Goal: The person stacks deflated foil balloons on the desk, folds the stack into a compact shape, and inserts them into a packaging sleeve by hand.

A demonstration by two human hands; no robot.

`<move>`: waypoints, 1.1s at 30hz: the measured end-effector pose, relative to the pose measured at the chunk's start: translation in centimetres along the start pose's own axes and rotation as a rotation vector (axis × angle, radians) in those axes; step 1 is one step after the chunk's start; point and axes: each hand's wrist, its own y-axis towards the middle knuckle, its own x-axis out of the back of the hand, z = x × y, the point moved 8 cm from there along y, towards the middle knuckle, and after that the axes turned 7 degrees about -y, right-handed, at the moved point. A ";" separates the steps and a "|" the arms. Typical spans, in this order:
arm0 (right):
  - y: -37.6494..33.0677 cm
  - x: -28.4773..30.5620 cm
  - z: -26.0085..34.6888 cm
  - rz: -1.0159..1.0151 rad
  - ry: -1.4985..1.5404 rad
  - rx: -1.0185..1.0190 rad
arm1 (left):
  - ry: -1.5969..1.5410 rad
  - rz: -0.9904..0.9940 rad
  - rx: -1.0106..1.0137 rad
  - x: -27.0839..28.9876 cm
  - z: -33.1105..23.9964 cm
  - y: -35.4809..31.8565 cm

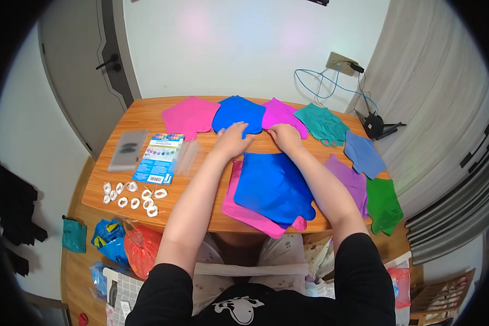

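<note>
My left hand [234, 139] lies with its fingers stretched out on the lower edge of a flat blue five-sided piece [238, 113] at the far side of the table. My right hand [284, 136] has its fingers curled together at the lower left corner of a flat magenta piece [281, 115]; the fingertips are partly hidden. Nearer me, between my forearms, another blue piece [271, 185] lies over pink ones [244, 216]. A row of similar thin pieces curves along the table: pink [190, 117], teal [321, 125], grey-blue [364, 154], purple [349, 182] and green [383, 204].
On the wooden table's [100, 185] left lie a blue printed packet [158, 158], clear plastic strips [189, 157], a transparent sleeve [128, 149] and several small white string coils [135, 203]. A black router [372, 125] with cables stands at the right corner. Bags, one red [141, 247], sit on the floor.
</note>
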 end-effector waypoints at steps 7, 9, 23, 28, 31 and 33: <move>1.0 0.9 -4.7 0.018 0.221 -0.354 | -0.096 -0.056 -0.211 -4.2 -3.7 3.5; 0.5 0.5 -5.4 0.096 0.384 -0.499 | -0.032 -0.045 -0.245 -4.7 -4.6 3.7; 1.1 -0.8 -7.5 0.317 0.748 -0.595 | 0.060 -0.137 -0.272 -5.3 -4.7 3.7; 3.1 -0.4 -9.2 0.245 0.727 -0.632 | 0.163 -0.035 -0.203 -4.9 -4.6 3.5; 6.3 1.8 -13.1 -0.017 0.722 -0.549 | 0.208 0.055 -0.128 -4.8 -3.8 2.9; 7.2 8.6 -24.5 -0.298 0.712 -0.652 | 0.174 0.031 -0.225 -5.1 -8.2 3.6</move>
